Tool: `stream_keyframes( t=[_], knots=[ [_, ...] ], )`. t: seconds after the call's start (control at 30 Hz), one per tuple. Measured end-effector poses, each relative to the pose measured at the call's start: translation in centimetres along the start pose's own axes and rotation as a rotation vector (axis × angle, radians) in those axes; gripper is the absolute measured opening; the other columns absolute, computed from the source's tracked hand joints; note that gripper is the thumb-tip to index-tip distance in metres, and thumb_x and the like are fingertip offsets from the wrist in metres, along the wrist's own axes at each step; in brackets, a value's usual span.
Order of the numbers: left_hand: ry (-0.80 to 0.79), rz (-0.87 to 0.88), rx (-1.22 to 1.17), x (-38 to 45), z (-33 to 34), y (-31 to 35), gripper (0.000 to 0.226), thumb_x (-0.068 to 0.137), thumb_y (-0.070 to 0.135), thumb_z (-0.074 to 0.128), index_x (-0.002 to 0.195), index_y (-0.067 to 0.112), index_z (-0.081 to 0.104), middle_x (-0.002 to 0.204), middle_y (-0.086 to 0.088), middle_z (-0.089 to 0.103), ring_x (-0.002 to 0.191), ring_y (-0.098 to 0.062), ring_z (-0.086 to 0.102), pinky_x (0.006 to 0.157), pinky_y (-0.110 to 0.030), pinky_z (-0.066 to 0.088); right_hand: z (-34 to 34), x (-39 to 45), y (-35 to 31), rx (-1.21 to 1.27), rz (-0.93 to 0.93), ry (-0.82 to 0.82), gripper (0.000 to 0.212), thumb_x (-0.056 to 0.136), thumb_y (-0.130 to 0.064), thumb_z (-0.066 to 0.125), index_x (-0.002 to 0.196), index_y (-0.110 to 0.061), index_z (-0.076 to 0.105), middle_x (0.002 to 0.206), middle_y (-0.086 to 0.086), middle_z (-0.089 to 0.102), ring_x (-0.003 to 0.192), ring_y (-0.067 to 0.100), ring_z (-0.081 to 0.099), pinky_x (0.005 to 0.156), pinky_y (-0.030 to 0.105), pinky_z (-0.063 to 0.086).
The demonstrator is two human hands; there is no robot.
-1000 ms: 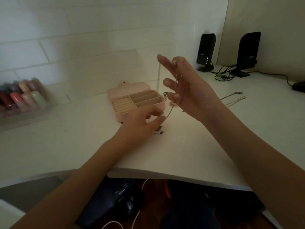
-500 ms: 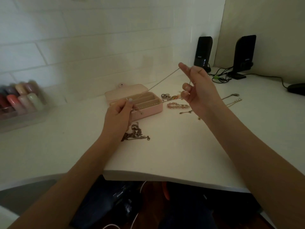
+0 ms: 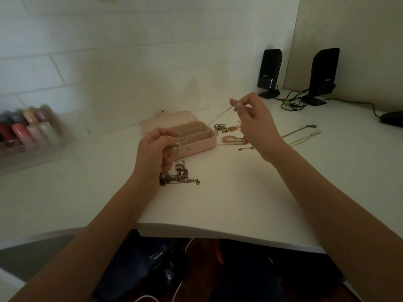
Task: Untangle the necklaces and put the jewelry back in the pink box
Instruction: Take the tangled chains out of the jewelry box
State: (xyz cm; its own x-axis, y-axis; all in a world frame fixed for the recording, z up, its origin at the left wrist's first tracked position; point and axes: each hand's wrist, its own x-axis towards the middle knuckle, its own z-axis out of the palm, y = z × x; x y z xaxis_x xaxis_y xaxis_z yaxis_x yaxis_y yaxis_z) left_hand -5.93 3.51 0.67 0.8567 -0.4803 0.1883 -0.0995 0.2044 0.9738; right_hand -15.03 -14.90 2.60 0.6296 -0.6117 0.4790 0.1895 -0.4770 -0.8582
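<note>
The open pink box (image 3: 200,147) sits mid-desk with its lid laid back toward the wall. A thin chain necklace (image 3: 220,116) stretches over the box between both hands. My left hand (image 3: 156,153) pinches its near end in front of the box. My right hand (image 3: 254,122) pinches the far end, raised to the right of the box. A tangled dark chain pile (image 3: 178,176) lies on the desk just below my left hand. Rings (image 3: 220,127), a pink bead bracelet (image 3: 232,139) and two loose chains (image 3: 302,136) lie right of the box.
A clear rack of coloured bottles (image 3: 28,131) stands at the left by the tiled wall. Two black speakers (image 3: 269,73) (image 3: 322,75) with cables (image 3: 291,103) stand at the back right, a dark mouse (image 3: 392,119) at the far right. The desk's front edge (image 3: 218,233) curves near my arms.
My left hand moved left and took the chain's near end, drawing it taut over the box. My right hand dropped lower and closed its fingers into a pinch on the far end.
</note>
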Motion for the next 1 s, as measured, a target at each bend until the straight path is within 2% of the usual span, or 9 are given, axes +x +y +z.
stream_keyframes(
  t=[0.1,0.23,0.33,0.4,0.5,0.6,0.73,0.9,1.0],
  knots=[
    [0.049,0.012,-0.025,0.0,-0.1,-0.1,0.025,0.081,-0.006,0.045,0.072,0.016,0.055,0.041,0.009,0.031,0.034,-0.005,0.02,0.034,-0.01,0.017,0.2,-0.3,-0.3,-0.017,0.03,-0.02,0.021,0.101,-0.022,0.039,0.08,-0.023,0.039,0.122,0.009,0.063,0.034,-0.001,0.04,0.036,0.02,0.042],
    [0.098,0.011,-0.07,0.3,-0.1,-0.1,0.028,0.082,-0.007,0.044,0.071,0.017,0.054,0.041,0.008,0.031,0.034,-0.005,0.02,0.035,-0.011,0.017,0.2,-0.3,-0.3,-0.072,0.07,-0.041,0.015,0.101,-0.025,0.039,0.088,-0.018,0.041,0.119,0.027,0.057,0.034,0.004,0.037,0.038,0.024,0.046],
    [0.154,0.117,0.134,-0.2,0.2,-0.2,0.024,0.088,0.0,0.049,0.08,0.02,0.059,0.047,0.004,0.046,0.035,-0.006,0.038,0.035,-0.018,0.033,0.2,-0.4,-0.1,-0.208,0.066,-0.082,0.013,0.101,-0.025,0.037,0.094,-0.016,0.042,0.115,0.022,0.059,0.052,0.011,0.045,0.038,0.023,0.048],
    [0.16,0.225,0.315,-0.7,0.5,-0.3,0.015,0.094,0.009,0.05,0.091,0.019,0.062,0.061,-0.003,0.06,0.042,-0.005,0.053,0.044,-0.017,0.044,0.1,-0.5,0.0,-0.274,0.021,-0.095,0.013,0.102,-0.024,0.035,0.096,-0.014,0.041,0.104,0.018,0.059,0.055,0.014,0.044,0.036,0.022,0.047],
    [0.156,0.352,0.448,-1.0,0.5,-0.6,0.014,0.097,0.015,0.048,0.1,0.015,0.063,0.074,-0.004,0.064,0.034,-0.006,0.047,0.041,-0.014,0.04,0.0,-0.5,0.0,-0.305,-0.014,-0.082,0.013,0.102,-0.022,0.034,0.098,-0.013,0.042,0.081,0.007,0.051,0.056,0.014,0.043,0.033,0.021,0.045],
    [0.187,0.402,0.488,-1.0,0.5,-0.6,0.014,0.098,0.015,0.046,0.099,0.014,0.06,0.081,-0.005,0.064,0.035,-0.011,0.054,0.04,-0.017,0.042,0.0,-0.4,-0.1,-0.293,0.002,-0.099,0.012,0.102,-0.023,0.035,0.096,-0.015,0.041,0.083,0.004,0.051,0.055,0.013,0.045,0.034,0.02,0.045],
    [0.262,0.453,0.511,-1.0,0.5,-0.7,0.011,0.098,0.019,0.047,0.095,0.021,0.057,0.08,0.002,0.066,0.044,-0.01,0.061,0.046,-0.023,0.048,0.2,-0.7,-0.3,-0.313,0.089,-0.179,0.013,0.102,-0.024,0.036,0.097,-0.016,0.044,0.071,-0.003,0.046,0.042,-0.004,0.051,0.036,0.021,0.047],
    [0.336,0.479,0.502,-0.6,0.2,-1.0,0.013,0.099,0.024,0.045,0.095,0.025,0.057,0.076,0.007,0.067,0.055,-0.01,0.066,0.063,-0.042,0.056,0.3,-1.0,-0.4,-0.332,0.142,-0.252,0.011,0.101,-0.023,0.036,0.095,-0.018,0.045,0.069,-0.004,0.045,0.051,0.005,0.042,0.037,0.022,0.043],
    [0.409,0.479,0.528,-0.3,-0.3,-1.1,0.016,0.1,0.026,0.04,0.094,0.027,0.055,0.067,0.006,0.063,0.059,-0.008,0.066,0.065,-0.045,0.055,0.2,-1.1,-0.4,-0.375,0.132,-0.297,0.012,0.101,-0.022,0.035,0.097,-0.018,0.046,0.069,-0.004,0.045,0.052,0.007,0.041,0.035,0.022,0.042]
  ],
)
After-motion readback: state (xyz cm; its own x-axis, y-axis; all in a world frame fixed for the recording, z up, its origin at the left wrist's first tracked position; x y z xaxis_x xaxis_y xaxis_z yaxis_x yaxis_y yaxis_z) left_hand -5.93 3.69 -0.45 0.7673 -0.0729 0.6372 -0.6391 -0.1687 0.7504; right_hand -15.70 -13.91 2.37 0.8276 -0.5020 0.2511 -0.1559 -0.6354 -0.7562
